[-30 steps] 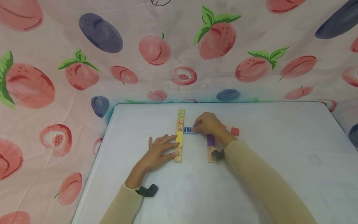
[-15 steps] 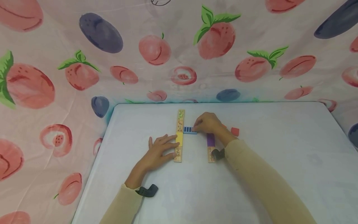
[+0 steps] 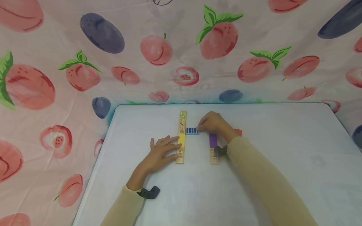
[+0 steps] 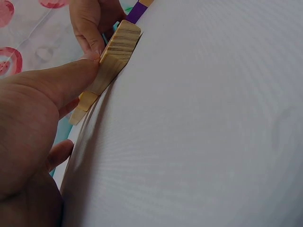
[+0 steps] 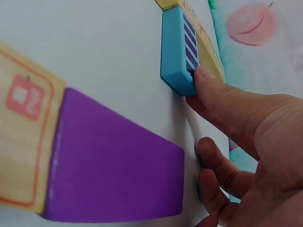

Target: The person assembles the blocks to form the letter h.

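A column of flat toy blocks lies lengthwise on the table: printed wooden ones [image 3: 182, 116] and a yellow block [image 3: 182, 140]. My left hand [image 3: 159, 156] rests against its left side with fingers spread; in the left wrist view the thumb [image 4: 78, 78] touches the wooden block [image 4: 122, 40] nearest me. From the column's right side a light blue block [image 5: 173, 52] with dark stripes sticks out crosswise. My right hand [image 3: 211, 122] pinches its free right end between thumb and index fingertips, the other fingers loosely curled. A purple block [image 3: 213, 140] adjoins a printed wooden block [image 3: 213, 156] beneath the right wrist.
A red block [image 3: 238, 131] shows partly behind the right forearm. The white table [image 3: 268, 175] meets a fruit-patterned cloth [image 3: 183, 47] at its back and left edges. Dark wrist cameras sit at both cuffs.
My right hand has shifted slightly right and away from me, baring more of the blue block's striped end. Its arm now hides the orange piece and part of the red block. The left hand stays put.
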Tool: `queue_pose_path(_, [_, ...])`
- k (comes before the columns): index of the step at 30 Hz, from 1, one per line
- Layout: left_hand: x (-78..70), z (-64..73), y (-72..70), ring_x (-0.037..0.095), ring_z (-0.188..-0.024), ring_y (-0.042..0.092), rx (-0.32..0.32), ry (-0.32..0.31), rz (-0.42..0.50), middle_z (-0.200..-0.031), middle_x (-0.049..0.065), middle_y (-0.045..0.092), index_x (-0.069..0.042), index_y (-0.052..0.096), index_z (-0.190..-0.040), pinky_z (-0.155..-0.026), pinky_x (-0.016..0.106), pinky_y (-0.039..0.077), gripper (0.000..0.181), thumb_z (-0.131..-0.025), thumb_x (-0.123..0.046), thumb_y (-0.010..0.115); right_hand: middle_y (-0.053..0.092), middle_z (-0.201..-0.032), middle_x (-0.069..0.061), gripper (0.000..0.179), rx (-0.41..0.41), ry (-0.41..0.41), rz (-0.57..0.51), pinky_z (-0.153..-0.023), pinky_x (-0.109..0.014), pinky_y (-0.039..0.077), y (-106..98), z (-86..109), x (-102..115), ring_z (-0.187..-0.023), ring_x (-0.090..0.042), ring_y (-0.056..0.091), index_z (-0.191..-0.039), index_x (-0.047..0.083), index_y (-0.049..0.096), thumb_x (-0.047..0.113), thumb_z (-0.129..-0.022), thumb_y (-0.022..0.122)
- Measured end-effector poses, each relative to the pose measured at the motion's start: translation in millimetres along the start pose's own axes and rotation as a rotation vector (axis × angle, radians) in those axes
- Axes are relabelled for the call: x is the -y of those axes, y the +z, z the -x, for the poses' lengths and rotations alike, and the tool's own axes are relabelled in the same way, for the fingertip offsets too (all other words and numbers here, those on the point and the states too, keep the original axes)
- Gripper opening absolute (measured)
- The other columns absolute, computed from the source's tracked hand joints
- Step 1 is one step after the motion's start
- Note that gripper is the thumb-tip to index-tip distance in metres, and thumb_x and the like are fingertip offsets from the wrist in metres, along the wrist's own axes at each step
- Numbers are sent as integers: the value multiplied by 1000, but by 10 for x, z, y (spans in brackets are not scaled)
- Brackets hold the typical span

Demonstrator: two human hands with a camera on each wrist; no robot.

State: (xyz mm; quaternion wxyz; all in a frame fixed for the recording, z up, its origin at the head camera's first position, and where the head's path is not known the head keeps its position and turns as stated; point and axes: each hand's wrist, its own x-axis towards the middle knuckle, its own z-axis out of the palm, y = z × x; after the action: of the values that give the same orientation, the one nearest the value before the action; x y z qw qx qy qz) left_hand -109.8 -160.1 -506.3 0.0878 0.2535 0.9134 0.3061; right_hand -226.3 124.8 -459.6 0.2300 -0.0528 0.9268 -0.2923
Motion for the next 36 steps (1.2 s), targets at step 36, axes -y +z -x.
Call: queue_pose_path(36, [-21,-62,7,25,-158,22,24,-51,-16,-163,-16,38,-35,60,-143,-117,73,-12,47,-98,-48,65,71,-111,-4,24,47,51,-81,-98,-41,48,-55,-114,-76,-106,-24,58,-99,17,79,37,-85,82])
